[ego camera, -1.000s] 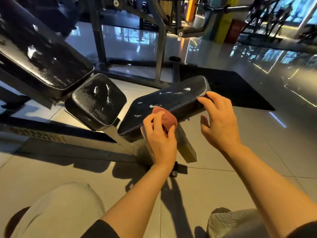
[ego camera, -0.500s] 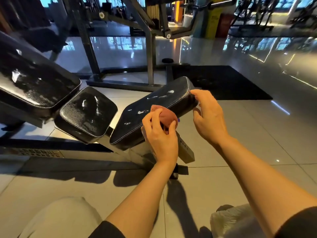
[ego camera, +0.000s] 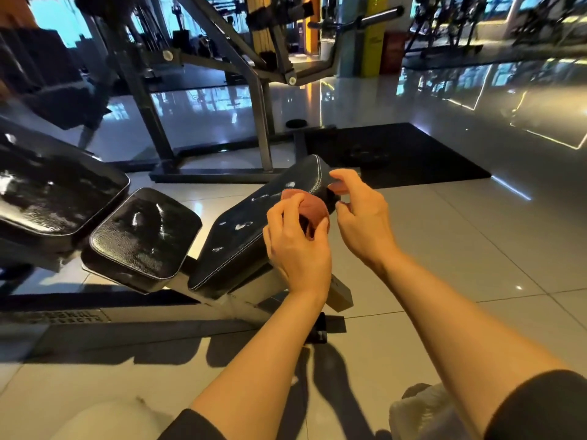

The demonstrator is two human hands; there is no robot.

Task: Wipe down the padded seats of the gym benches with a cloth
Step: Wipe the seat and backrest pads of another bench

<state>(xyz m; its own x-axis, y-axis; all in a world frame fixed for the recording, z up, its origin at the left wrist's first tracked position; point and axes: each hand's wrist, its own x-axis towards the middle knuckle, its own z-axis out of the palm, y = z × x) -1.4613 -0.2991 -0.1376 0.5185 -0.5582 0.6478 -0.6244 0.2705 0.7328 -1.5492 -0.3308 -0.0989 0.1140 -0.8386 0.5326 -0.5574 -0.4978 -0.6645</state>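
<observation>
left hand grips a bunched reddish cloth over the black padded seat. right hand, fingers loosely curled and holding nothing, hovers just beside the cloth.

Glossy pale floor tiles spread beneath the hands, mirroring bluish window light; beyond them lies a black rubber mat; farther off, left of them, a dark steel machine frame rises; a yellow pillar stands behind.
</observation>
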